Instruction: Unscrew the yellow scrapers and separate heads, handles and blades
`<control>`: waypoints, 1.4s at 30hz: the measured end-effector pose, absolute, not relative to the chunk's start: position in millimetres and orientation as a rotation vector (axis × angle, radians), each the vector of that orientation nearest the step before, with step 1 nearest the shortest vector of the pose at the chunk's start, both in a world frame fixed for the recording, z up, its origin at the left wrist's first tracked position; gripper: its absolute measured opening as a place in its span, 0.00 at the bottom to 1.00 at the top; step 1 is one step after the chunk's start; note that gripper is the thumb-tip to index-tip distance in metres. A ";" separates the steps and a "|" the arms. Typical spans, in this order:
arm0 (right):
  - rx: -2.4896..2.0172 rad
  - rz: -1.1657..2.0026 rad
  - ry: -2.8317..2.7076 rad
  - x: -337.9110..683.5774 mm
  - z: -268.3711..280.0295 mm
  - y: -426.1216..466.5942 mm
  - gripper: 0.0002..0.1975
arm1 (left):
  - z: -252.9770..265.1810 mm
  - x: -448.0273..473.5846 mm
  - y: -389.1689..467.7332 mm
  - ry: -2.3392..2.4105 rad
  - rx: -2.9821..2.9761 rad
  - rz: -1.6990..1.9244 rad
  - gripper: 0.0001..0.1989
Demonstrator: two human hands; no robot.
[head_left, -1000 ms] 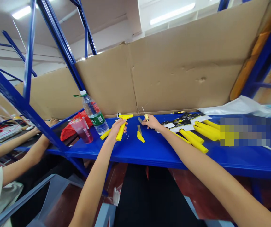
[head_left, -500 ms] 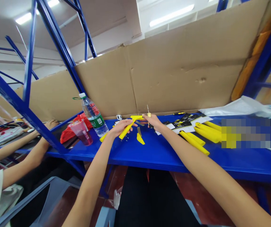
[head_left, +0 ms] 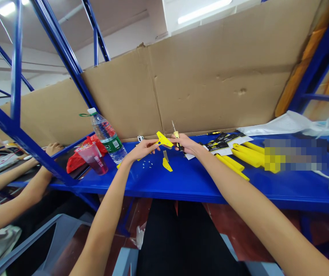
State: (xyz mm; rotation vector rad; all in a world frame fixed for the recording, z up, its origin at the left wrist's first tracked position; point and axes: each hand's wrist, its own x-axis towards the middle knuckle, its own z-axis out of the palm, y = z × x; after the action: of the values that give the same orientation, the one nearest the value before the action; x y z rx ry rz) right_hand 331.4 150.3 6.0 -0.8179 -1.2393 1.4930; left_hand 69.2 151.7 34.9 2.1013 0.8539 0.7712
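Observation:
My left hand [head_left: 141, 151] is closed on a yellow T-shaped scraper [head_left: 164, 139], held above the blue table with its flat head facing me. My right hand [head_left: 186, 143] grips a screwdriver [head_left: 176, 134] whose shaft points upward, and its fingertips are at the right end of the scraper head. Below them on the table lie a flat yellow plate [head_left: 167, 165] and a thin grey blade [head_left: 165, 155]. Several tiny pale pieces, like screws [head_left: 149, 164], are scattered to the left of the plate.
Left on the table [head_left: 181, 188] stand a water bottle [head_left: 109, 138] and a reddish plastic cup [head_left: 95, 160]. To the right lie printed cards [head_left: 220, 145], yellow tubes [head_left: 247, 156] and another screwdriver [head_left: 213, 133]. Cardboard [head_left: 210, 76] walls the back. A co-worker's arms [head_left: 29, 184] are at far left.
The scraper has turned in my left hand: its handle pointed down toward me before, and now its flat head shows. The scattered small pieces are now uncovered. The view has shifted slightly.

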 end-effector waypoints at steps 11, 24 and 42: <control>-0.850 1.291 -1.401 325.8 0.7 155.2 0.31 | 33.2 69.4 141.3 0.859 2.124 0.800 0.21; -0.967 1.126 -1.436 324.0 -4.5 161.8 0.33 | 36.6 66.6 146.7 0.972 2.003 1.010 0.22; -1.755 0.331 -1.854 328.1 -14.8 158.2 0.11 | 2.5 5.4 120.3 1.531 2.459 0.953 0.19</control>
State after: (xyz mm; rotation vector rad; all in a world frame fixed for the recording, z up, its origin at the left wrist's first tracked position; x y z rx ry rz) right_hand 328.1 158.2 -14.8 -1.7547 -1.8545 0.3305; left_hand 5.4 120.3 2.5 2.4595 1.5307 0.9533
